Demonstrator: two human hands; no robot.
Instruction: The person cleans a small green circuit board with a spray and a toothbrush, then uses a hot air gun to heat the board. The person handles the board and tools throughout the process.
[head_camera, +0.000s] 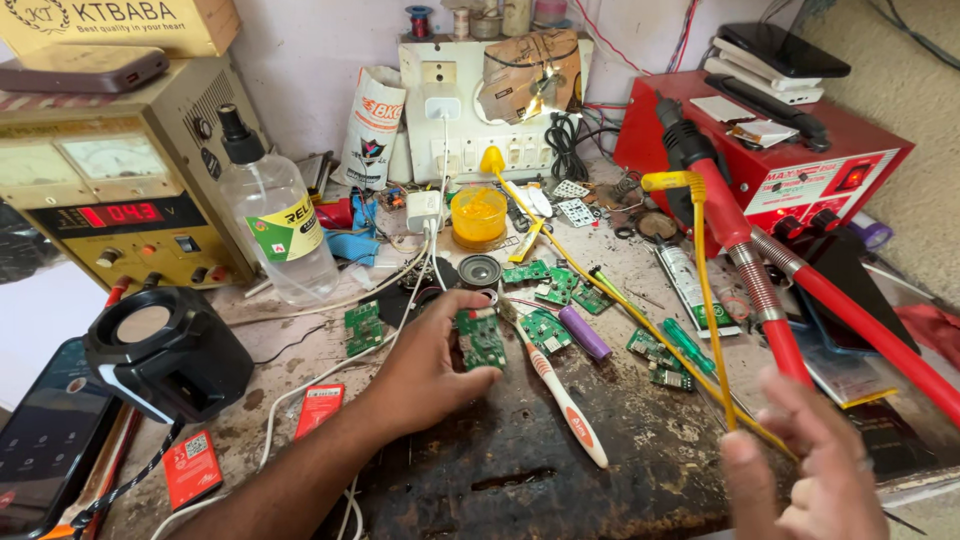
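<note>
- the left hand (425, 365) pinches a small green circuit board (482, 340) between thumb and fingers, just left of the toothbrush (555, 385) lying on the workbench (520, 470).
- the right hand (815, 470) hangs well right of the toothbrush, blurred and cut off by the frame edge; fingers loosely apart, holding nothing visible.
- beyond the toothbrush, a small open tub (478, 217) holds yellow paste.

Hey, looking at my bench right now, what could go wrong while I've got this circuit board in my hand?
The left hand pinches a green circuit board right beside the toothbrush; a nudge might roll it off the bench edge. Other small boards and a purple cell lie loose close by, so they could get knocked or shorted. The right hand is raised near the yellow wires and may snag them.
</note>
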